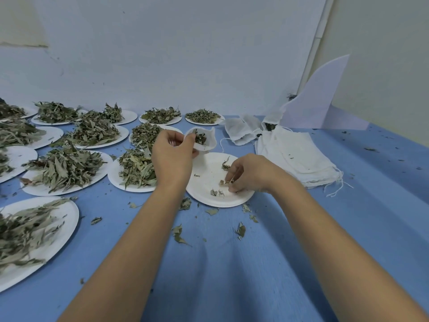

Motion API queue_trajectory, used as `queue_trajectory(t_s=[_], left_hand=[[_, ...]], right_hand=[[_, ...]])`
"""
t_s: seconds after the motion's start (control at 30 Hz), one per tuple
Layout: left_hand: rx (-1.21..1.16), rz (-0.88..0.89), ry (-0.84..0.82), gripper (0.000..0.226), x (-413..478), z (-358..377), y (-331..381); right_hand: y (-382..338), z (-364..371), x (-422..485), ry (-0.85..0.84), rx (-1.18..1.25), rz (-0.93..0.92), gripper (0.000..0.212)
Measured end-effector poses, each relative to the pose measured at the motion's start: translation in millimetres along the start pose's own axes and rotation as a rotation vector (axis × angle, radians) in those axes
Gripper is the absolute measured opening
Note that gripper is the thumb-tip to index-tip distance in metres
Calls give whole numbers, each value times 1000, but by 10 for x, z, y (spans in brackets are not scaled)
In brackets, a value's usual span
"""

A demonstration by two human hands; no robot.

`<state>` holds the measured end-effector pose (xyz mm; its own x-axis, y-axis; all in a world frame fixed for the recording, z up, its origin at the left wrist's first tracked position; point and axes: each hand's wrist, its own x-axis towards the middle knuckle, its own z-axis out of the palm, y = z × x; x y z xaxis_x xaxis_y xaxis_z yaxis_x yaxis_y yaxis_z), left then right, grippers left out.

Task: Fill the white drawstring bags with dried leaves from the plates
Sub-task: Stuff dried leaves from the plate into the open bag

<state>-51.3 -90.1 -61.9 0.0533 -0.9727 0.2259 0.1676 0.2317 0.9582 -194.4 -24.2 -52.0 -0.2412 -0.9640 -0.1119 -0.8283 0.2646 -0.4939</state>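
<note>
Scuffed pale wall [185, 43] behind blue-covered table [232, 263], white conduit [319, 31] in the corner.

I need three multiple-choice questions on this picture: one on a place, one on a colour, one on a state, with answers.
1. The stack of empty bags lies A. on a plate B. right of the nearly empty plate C. on the floor
2. The table cover is A. blue B. red C. yellow
3. The bag in the left hand is A. tied shut B. open, holding leaves C. empty
B: it lies past the right hand. A: the cover is blue. B: leaves show in its mouth.
</note>
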Motion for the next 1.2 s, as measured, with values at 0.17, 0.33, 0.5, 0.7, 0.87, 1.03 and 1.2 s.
queue_trajectory(t_s=[0.17,0.33,0.5,0.7,0.87,1.03,1.2], left_hand=[[-33,-16,7,22,-3,-2,-3],[-39,-20,7,21,7,-4,-2],[-47,-27,8,21,7,-2,1],[-52,-21,7,22,-8,3,12],[-39,-30,13,23,-9,14,-1],[-58,-45,8,22,-4,9,6],[-55,-49,11,21,0,2,16]], right_hand=[[3,73,65,84,-11,-72,9],[16,110,135,293,47,-102,8],[56,218,193,578,52,-162,15],[106,379,320,430,-126,-192,23],[136,439,306,386,-179,-231,25],[94,382,281,402,43,-272,17],[59,348,243,402,138,-284,13]])
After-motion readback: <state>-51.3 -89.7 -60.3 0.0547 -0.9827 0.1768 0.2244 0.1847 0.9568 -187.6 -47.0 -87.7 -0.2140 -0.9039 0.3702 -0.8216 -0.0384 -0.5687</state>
